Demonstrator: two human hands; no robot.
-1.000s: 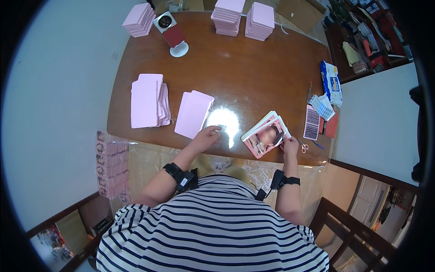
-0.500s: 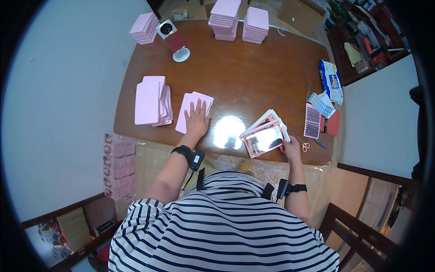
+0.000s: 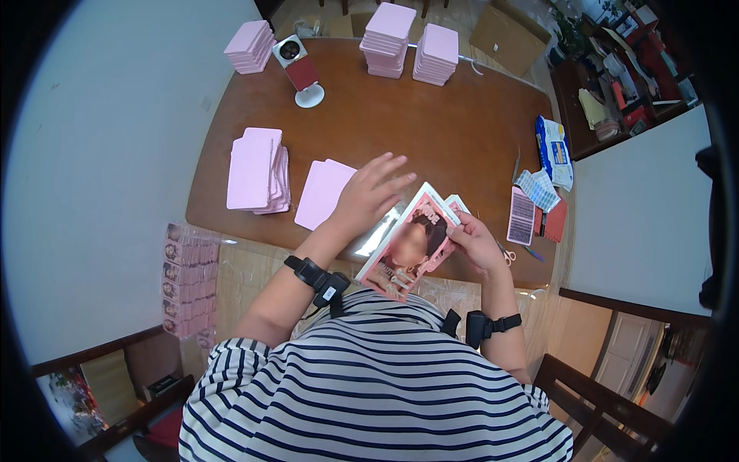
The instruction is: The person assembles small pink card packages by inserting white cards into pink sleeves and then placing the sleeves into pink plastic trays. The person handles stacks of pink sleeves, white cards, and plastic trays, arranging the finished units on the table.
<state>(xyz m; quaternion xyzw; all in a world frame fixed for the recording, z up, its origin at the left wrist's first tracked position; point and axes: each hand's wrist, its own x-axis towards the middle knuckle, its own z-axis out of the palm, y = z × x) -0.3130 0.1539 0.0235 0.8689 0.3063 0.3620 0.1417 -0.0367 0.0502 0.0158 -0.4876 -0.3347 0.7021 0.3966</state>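
My right hand [image 3: 479,240] pinches the corner of a flat pink packet [image 3: 408,250] printed with a portrait, its white edge showing. The packet is tilted, raised over the table's near edge. Part of another similar packet [image 3: 457,202] shows behind it; whether I hold that one too I cannot tell. My left hand [image 3: 373,194] hovers with fingers apart, holding nothing, between the held packet and a few pale pink cards [image 3: 325,192] lying on the table. To their left stands an uneven stack of pale pink cards [image 3: 252,169].
Pink stacks [image 3: 389,31] line the far edge of the brown table [image 3: 431,115], near a white-and-red device on a round stand [image 3: 299,73]. At the right lie a blue-and-white pack [image 3: 554,150], a lash tray [image 3: 520,215], scissors [image 3: 508,256] and a pen [image 3: 533,252]. Wrapped packets [image 3: 188,281] sit at lower left.
My left hand has lifted off the pale pink cards and moved right. My right hand has raised the packet from the table and brought it closer to me, portrait side now visible.
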